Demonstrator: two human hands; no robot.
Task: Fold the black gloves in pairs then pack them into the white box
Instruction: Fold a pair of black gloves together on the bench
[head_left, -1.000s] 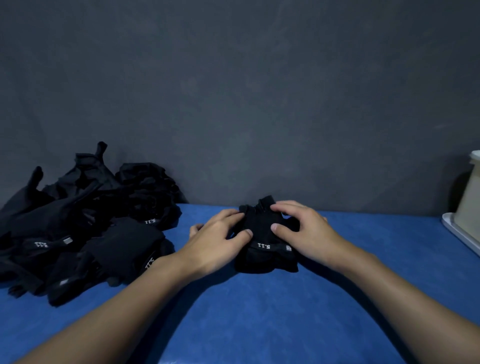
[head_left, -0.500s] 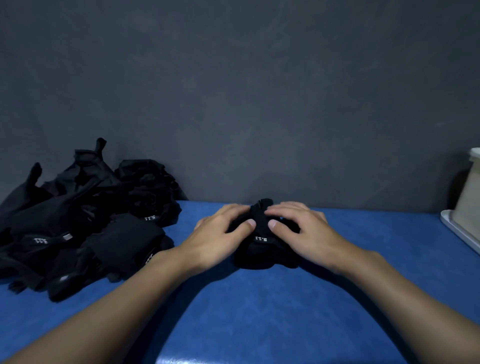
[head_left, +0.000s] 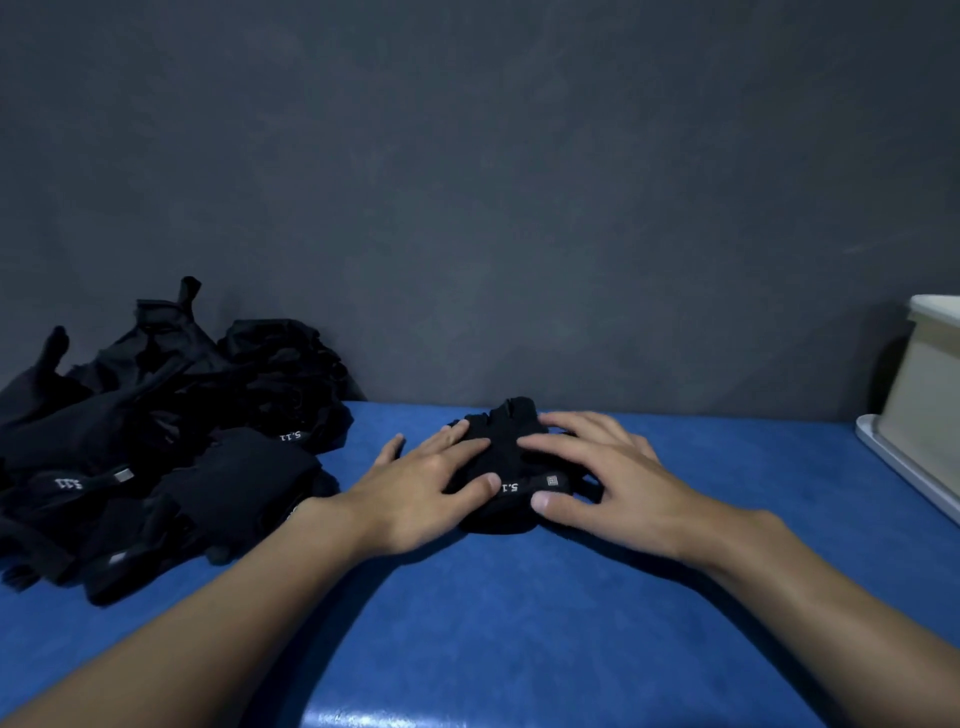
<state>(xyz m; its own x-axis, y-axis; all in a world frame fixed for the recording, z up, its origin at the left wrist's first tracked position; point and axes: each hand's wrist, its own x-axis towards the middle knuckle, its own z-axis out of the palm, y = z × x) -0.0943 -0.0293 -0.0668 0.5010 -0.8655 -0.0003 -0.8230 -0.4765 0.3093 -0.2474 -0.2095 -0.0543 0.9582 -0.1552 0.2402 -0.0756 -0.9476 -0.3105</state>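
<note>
Frame centre: left hand (head_left: 421, 493) and right hand (head_left: 613, 483), palms down, grip uncurled, fingers flat, pressing folded black gloves (head_left: 511, 431) onto blue tabletop (head_left: 519, 597).

Left hand (head_left: 421, 491) & right hand (head_left: 621, 483) went flat, now pressing the folded gloves (head_left: 511, 441) down; label (head_left: 524, 486) got flipped, now reads 5.11.

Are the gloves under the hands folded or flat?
Folded: the gloves form a compact bundle under the left hand and right hand.
</note>
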